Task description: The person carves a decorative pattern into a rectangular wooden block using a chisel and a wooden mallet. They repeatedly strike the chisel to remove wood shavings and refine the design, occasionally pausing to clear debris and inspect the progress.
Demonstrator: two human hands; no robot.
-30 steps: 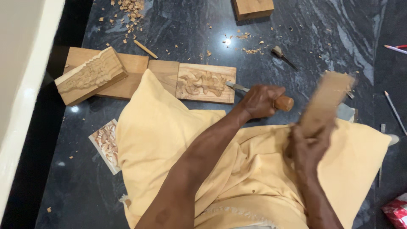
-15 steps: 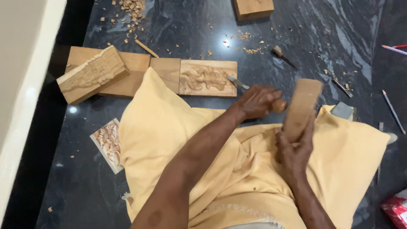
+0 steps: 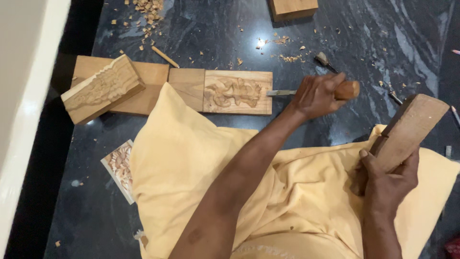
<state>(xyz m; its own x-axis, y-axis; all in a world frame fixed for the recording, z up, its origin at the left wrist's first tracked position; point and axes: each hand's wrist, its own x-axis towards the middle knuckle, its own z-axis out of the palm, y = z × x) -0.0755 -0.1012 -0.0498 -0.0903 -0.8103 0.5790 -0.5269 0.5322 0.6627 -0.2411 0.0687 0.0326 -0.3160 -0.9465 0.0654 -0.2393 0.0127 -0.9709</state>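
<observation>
My left hand [image 3: 317,96] is closed around a chisel [image 3: 282,92] with a wooden handle. The steel blade points left and its tip meets the right edge of a carved wooden panel [image 3: 238,92] with a floral relief. My right hand [image 3: 389,184] grips a thick wooden block [image 3: 411,129] used as a mallet, held tilted to the right of the chisel handle and apart from it. The panel lies on a dark stone floor [image 3: 364,33], next to a plain wooden board [image 3: 148,79]. A yellow cloth [image 3: 191,163] covers my lap.
A second carved block [image 3: 103,88] lies tilted on the plain board at the left. A small carved piece [image 3: 120,165] peeks out from under the cloth. Wood chips [image 3: 148,9], a thin stick [image 3: 165,56], another tool [image 3: 323,60] and a wooden block [image 3: 293,8] lie farther off.
The mallet block came in against the chisel handle half a second ago and has drawn back to the right. My left hand keeps the chisel on the panel.
</observation>
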